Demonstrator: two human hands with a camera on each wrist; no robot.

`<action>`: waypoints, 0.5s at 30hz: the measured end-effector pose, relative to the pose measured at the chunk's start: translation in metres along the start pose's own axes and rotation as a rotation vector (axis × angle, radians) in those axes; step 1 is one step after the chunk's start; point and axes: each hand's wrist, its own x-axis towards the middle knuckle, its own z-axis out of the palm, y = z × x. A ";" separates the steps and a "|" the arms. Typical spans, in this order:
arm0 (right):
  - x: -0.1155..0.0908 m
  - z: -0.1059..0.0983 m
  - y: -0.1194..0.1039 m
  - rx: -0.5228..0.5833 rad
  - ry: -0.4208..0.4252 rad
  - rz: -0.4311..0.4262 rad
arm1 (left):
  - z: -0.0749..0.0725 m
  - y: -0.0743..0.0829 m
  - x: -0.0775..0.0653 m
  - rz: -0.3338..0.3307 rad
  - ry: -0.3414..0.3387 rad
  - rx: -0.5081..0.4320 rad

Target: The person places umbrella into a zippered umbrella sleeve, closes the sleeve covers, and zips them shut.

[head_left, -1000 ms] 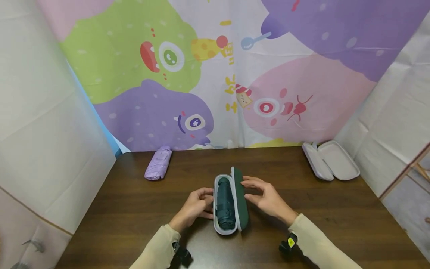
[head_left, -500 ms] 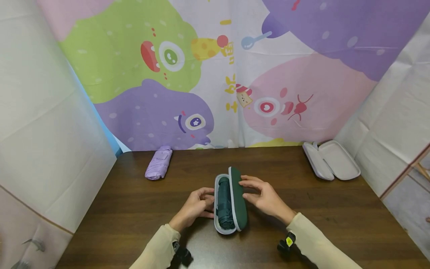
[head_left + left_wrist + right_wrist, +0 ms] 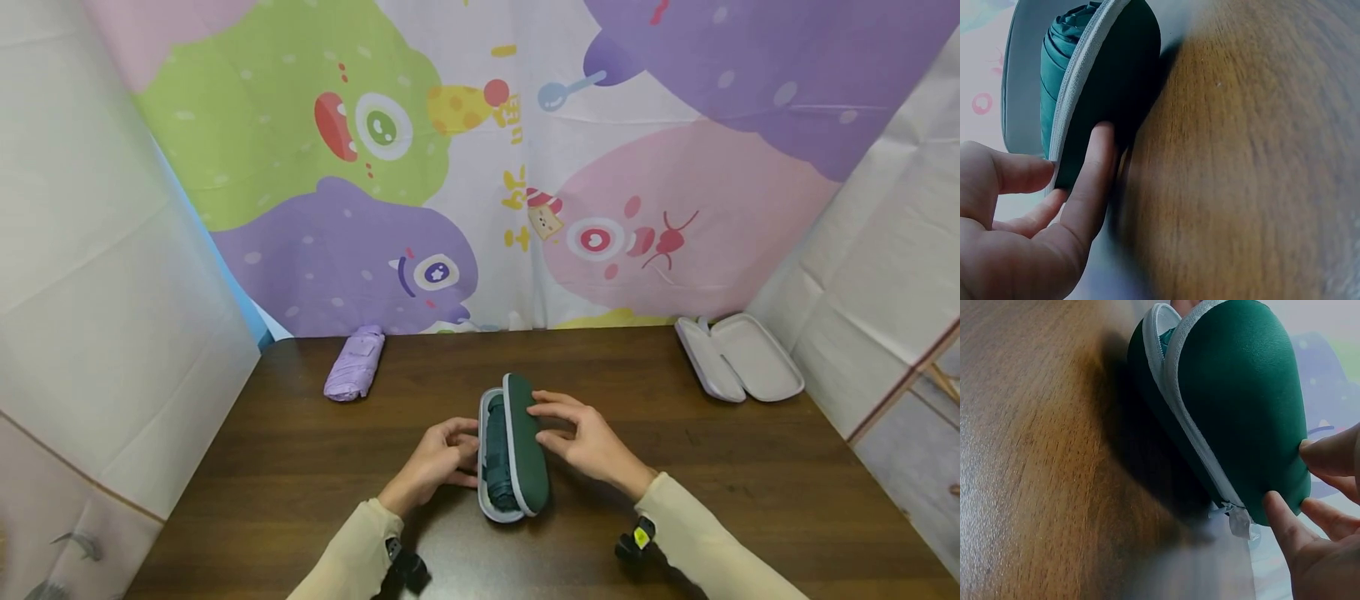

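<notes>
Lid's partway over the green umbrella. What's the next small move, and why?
Probably swing the lid down with the right hand: it touches the lid's outside, the green umbrella lies within the base, and the left hand touches the base's opposite side.

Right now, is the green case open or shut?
Partly open: the green case has its lid tilted over it, and the umbrella shows through the gap.

1. Case (image 3: 1129, 75): green, round-ended, pale zip edging; from where I stand, it lies lengthwise, twelve to six, its lid (image 3: 529, 450) ajar, tilted over from three o'clock.
2. Umbrella (image 3: 497, 458): dark green, furled, lengthwise inside, its three-o'clock side hidden by the lid.
</notes>
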 end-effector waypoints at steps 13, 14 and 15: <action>0.004 0.004 -0.001 -0.010 -0.013 -0.034 | 0.000 0.002 -0.002 0.000 0.000 0.001; 0.005 0.005 -0.001 -0.019 -0.012 -0.042 | 0.000 0.002 -0.002 0.000 0.000 0.001; 0.005 0.005 -0.001 -0.026 -0.012 -0.049 | 0.000 0.002 -0.002 -0.001 0.001 -0.001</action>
